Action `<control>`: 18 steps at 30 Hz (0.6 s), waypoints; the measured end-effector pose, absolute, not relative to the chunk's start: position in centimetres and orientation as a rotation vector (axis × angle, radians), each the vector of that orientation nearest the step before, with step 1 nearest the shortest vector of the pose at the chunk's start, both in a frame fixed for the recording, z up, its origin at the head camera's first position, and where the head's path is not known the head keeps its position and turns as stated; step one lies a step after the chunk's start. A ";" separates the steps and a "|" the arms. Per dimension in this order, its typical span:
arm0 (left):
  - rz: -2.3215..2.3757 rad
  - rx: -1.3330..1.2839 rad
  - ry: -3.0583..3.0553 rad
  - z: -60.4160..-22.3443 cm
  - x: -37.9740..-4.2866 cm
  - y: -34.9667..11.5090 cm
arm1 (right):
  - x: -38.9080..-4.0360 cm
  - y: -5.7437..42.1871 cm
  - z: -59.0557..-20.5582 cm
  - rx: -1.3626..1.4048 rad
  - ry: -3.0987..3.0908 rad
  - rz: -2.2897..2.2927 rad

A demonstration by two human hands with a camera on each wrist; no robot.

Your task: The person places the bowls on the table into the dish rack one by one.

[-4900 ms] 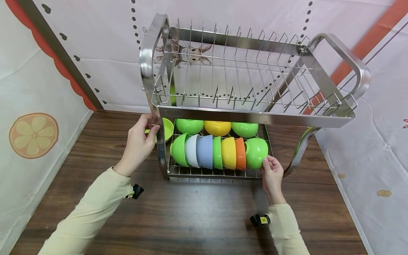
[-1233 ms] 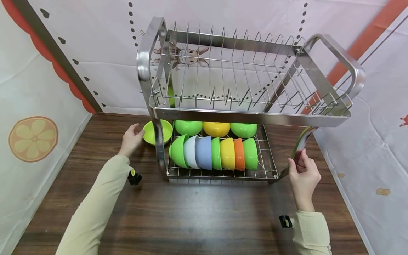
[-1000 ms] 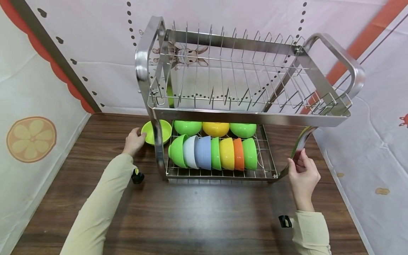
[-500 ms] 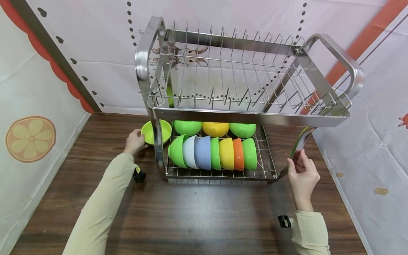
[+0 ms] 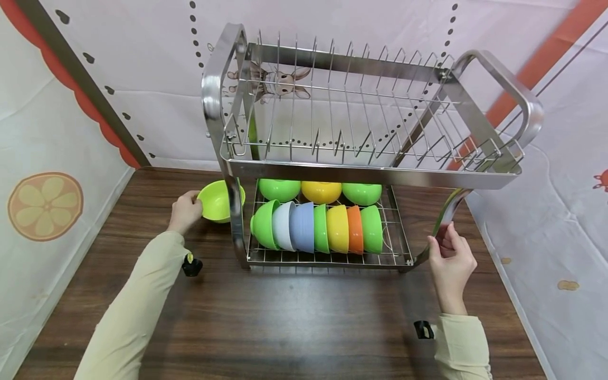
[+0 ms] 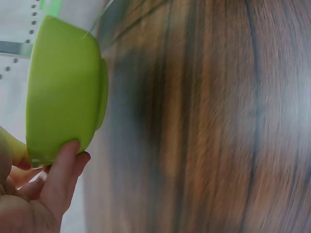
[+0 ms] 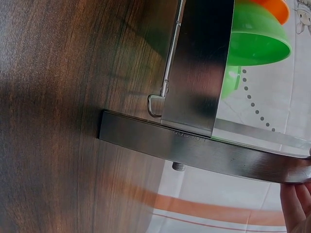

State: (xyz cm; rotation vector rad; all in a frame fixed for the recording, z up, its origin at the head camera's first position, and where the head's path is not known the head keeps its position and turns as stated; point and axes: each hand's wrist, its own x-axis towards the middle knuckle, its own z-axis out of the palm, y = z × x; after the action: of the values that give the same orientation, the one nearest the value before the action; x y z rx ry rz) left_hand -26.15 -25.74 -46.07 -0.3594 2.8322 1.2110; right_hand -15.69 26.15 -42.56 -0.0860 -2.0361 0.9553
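My left hand (image 5: pixel 186 212) pinches the rim of a lime-green bowl (image 5: pixel 214 202) left of the dish rack. In the left wrist view the bowl (image 6: pixel 63 92) stands tilted on its side, thumb at the rim and fingers under the wall. My right hand (image 5: pixel 453 269) grips the right front leg (image 5: pixel 448 209) of the steel two-tier dish rack (image 5: pixel 304 171); only some fingertips (image 7: pixel 294 201) show at the leg in the right wrist view. On the lower tier lies a front row of nested bowls, among them a blue bowl (image 5: pixel 302 228), a yellow bowl (image 5: pixel 338 229) and an orange bowl (image 5: pixel 355 230).
Behind the front row sit upturned bowls: a yellow bowl (image 5: pixel 321 192) between two green ones, partly hidden by the upper tier. The upper tier holds upright wire dividers. The brown wooden table (image 5: pixel 294 322) extends in front, and printed cloth (image 5: pixel 57 121) surrounds it.
My right hand has left the row's rightmost green bowl, now turned to match the row, for the right leg. My left hand has left the left leg, taken the lime-green bowl and moved it left, tilted.
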 end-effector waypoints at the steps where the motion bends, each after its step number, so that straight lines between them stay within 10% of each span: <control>1: 1.169 -0.333 2.866 -45.7 -25.9 -26.0 | -15.7 26.1 -42.5 -0.084 -2.034 0.956; 18: 0.856 0.014 3.065 -38.2 -20.1 -29.0 | -15.9 26.4 -42.7 -0.092 -2.032 0.961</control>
State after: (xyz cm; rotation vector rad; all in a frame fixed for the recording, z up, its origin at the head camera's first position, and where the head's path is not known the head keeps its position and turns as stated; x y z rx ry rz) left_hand -20.11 -29.00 -38.25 0.0141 3.0652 0.8557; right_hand -15.87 26.38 -42.73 -0.0924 -2.0325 0.9605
